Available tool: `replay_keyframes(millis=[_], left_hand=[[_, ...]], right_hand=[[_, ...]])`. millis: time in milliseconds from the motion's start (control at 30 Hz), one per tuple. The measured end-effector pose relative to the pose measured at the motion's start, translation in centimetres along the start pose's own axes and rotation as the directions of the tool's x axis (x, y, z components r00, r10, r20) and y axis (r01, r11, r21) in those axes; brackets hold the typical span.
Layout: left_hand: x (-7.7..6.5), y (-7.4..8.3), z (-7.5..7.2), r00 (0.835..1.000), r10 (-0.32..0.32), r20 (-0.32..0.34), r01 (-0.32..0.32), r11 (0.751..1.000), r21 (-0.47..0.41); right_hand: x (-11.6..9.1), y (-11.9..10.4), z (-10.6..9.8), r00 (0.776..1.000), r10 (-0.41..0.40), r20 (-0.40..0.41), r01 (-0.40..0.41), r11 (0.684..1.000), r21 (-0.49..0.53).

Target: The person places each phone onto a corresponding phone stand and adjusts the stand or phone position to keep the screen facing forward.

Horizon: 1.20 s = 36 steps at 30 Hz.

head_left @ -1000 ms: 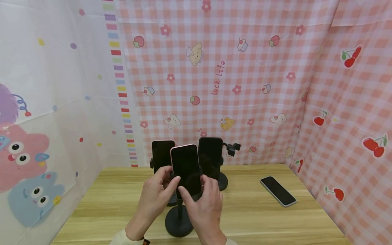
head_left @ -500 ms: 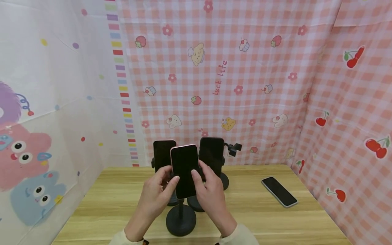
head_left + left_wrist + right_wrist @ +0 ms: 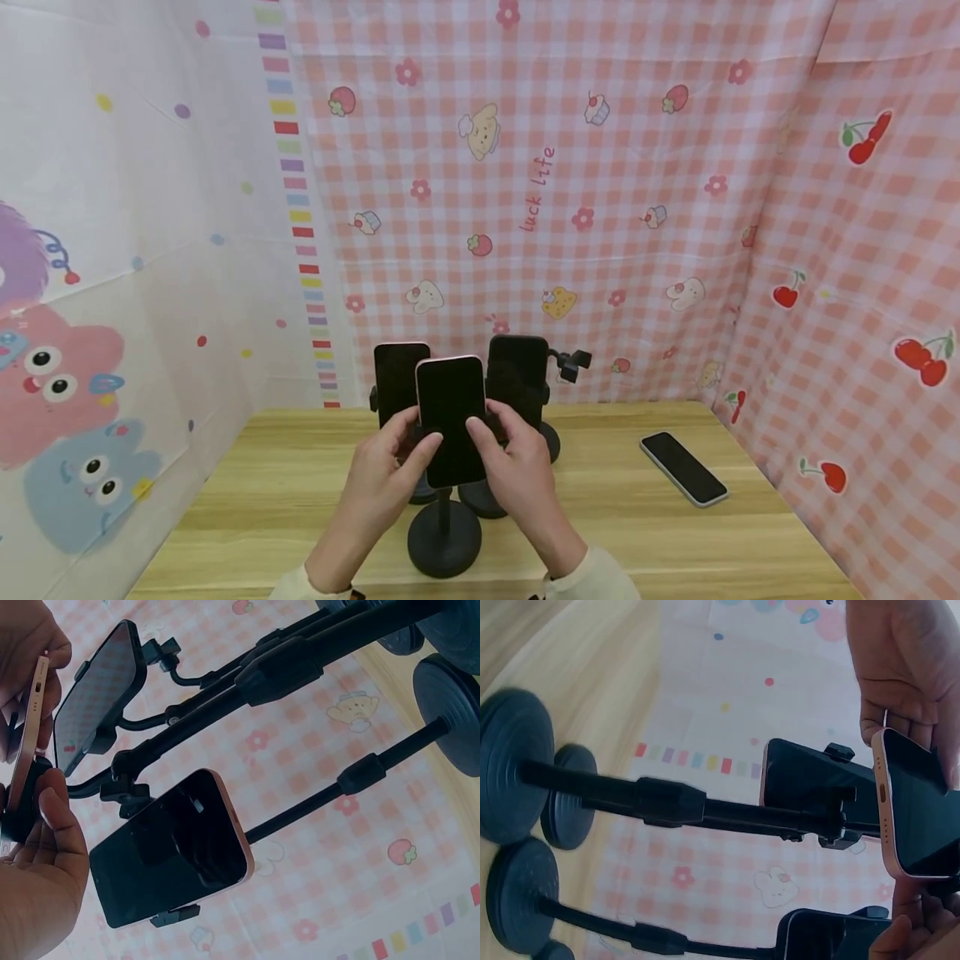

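A black-screened smartphone with a pink edge stands upright at the top of a black phone stand. My left hand grips its left side, the thumb on the front edge and the fingers behind. On the opposite side, my right hand holds it the same way, thumb near the screen's right edge. The left wrist view shows the smartphone edge-on, its charging port visible, with a dark clamp behind it. From the right wrist, the smartphone is seen from its bottom end. The clamp's grip is mostly hidden.
Behind are two more mounted phones, a left phone and a right phone, on round-based stands. A black holder clamp juts out at right. One loose phone lies on the wooden table. Patterned curtains enclose the table.
My right hand has moved up from the phone's lower right corner to its right side, thumb now on the front. The left hand stays on the left side.
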State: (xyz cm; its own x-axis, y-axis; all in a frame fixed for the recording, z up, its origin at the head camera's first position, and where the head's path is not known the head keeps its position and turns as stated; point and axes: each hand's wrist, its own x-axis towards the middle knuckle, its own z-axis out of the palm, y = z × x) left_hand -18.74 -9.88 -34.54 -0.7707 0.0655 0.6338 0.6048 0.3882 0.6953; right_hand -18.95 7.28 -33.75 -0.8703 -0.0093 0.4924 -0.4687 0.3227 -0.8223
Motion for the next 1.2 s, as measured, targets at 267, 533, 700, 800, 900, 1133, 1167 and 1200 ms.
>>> replay_keyframes(millis=[267,533,700,800,900,1133,1167,1200], left_hand=[[0.0,0.1,-0.1,1.0,-0.008,0.0,0.008,1.0,0.007],[0.1,0.2,-0.3,1.0,-0.002,0.011,0.002,1.0,0.007],[0.1,0.2,-0.3,1.0,-0.005,0.029,0.006,1.0,-0.022],[0.1,0.0,-0.3,0.999,-0.002,0.043,0.003,1.0,-0.024],[0.2,-0.1,-0.3,0.999,0.007,0.046,-0.007,1.0,-0.002],[0.1,-0.3,-0.2,1.0,-0.002,0.024,0.002,1.0,0.008],[0.1,-0.2,-0.2,1.0,-0.009,0.023,0.009,1.0,-0.001],[0.1,-0.2,-0.2,0.999,-0.02,0.025,0.02,1.0,-0.013]], right_hand=[[-0.5,-2.0,-0.3,0.997,0.067,0.047,-0.072,0.991,0.112],[-1.1,-3.3,-0.2,0.997,0.071,0.008,-0.072,0.99,0.122],[-1.1,-2.9,-0.1,0.997,0.08,0.012,-0.081,0.982,0.169],[-1.1,-2.6,-0.1,0.997,0.078,0.021,-0.081,0.976,0.202],[-1.0,-2.3,-0.1,0.996,0.079,0.035,-0.085,0.969,0.234],[-0.8,-2.2,-0.3,0.99,0.108,0.094,-0.132,0.942,0.31],[-0.7,-2.2,-0.3,0.989,0.11,0.099,-0.136,0.94,0.313],[-0.7,-2.3,-0.3,0.988,0.113,0.103,-0.14,0.938,0.316]])
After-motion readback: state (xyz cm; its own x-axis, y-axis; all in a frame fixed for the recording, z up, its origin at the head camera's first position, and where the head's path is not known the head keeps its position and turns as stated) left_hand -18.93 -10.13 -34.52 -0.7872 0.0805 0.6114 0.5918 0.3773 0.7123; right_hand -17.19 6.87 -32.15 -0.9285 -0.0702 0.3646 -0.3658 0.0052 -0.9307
